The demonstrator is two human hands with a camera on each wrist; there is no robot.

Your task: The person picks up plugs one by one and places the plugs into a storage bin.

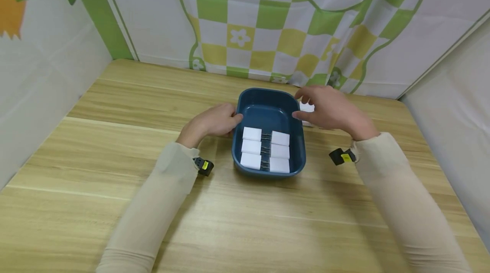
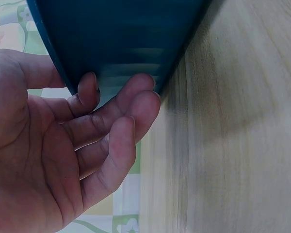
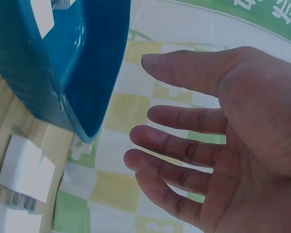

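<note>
A dark blue rectangular bin [image 1: 264, 111] stands on the table, its near half holding two columns of white blocks [image 1: 252, 147] with thin metal pieces between them. My left hand [image 1: 218, 120] holds the bin's left side, thumb at the rim and fingers against the outer wall [image 2: 121, 39]. By the right rim hovers my right hand [image 1: 329, 109], its fingers loosely spread; in the right wrist view it stands apart from the bin [image 3: 99, 97] with nothing in it. Partly hidden behind that hand, more white blocks [image 3: 22, 160] with metal pieces between them lie on the table outside the bin.
The light wood table [image 1: 153, 205] reaches back to a hanging cloth [image 1: 245, 22] with green and yellow checks. White cloth walls [image 1: 46, 77] close off the left and right sides. Each wrist wears a small black camera [image 1: 204, 166].
</note>
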